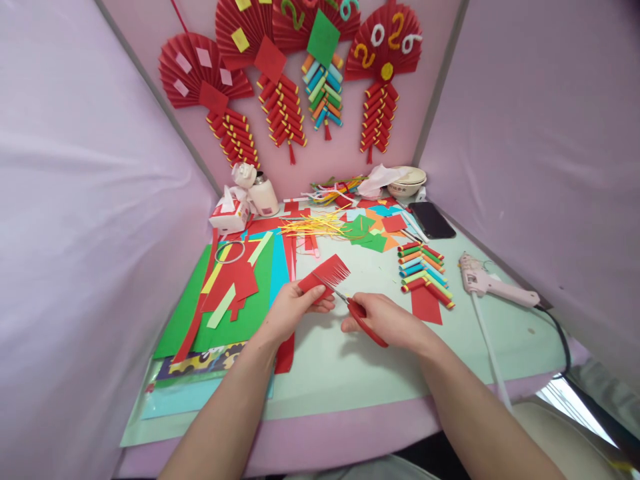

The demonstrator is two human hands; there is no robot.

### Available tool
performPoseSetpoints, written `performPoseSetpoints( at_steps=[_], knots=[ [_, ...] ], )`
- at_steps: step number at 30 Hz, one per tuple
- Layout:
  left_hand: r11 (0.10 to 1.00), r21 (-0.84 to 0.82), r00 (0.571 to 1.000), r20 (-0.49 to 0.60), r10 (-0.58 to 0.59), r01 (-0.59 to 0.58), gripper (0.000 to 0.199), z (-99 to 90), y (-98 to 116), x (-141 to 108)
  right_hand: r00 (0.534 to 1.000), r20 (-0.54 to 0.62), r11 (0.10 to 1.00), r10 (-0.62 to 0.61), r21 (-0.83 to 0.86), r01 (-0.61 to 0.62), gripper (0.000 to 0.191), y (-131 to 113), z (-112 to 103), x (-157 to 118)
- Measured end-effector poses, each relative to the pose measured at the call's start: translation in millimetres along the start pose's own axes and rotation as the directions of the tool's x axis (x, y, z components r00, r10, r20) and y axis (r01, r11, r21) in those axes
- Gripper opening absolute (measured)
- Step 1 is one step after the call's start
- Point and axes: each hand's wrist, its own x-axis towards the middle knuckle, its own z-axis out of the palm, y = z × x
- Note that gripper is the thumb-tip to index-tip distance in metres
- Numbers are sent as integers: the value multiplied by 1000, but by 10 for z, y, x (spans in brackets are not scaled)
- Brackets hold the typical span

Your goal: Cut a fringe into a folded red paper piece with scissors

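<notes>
Pinched in my left hand is a small piece of red paper, held above the table. Thin fringe-like cuts run along its right side. Red-handled scissors are in my right hand, fingers wrapped round the handles. The blades reach the lower edge of the red paper, close to my left thumb. To the right of my right hand lies a multicoloured paper firecracker string made of rolled tubes, with a red paper piece under its lower end.
Coloured paper sheets cover the left side. A glue gun with a cord and a phone lie at the right. Behind are yellow strips, a tissue box, a jar and a bowl. Red fan decorations hang on the back wall.
</notes>
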Motion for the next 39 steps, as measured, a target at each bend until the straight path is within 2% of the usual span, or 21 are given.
performPoseSetpoints(
  at_steps=[11, 17, 23, 27, 39],
  knots=[
    [1000, 1, 1000, -4, 26, -26, 35, -7, 20, -9, 1000, -18, 999, -11, 38, 12, 37, 45, 39, 24],
    [1000, -17, 1000, 12, 15, -15, 29, -26, 24, -3, 1000, 6, 999, -9, 37, 9, 37, 0, 15, 5],
    [995, -67, 994, -95, 62, -69, 27, -33, 42, 14, 999, 33, 1000, 20, 15, -21, 33, -23, -13, -24],
    [997, -51, 988, -145, 57, -65, 28, -32, 73, 7, 999, 34, 1000, 21, 10, -22, 33, -30, -19, -27],
    [995, -30, 994, -57, 94, -96, 27, -47, 10, 21, 1000, 21, 1000, 2, -8, -2, 34, -38, -21, -31]
  ],
)
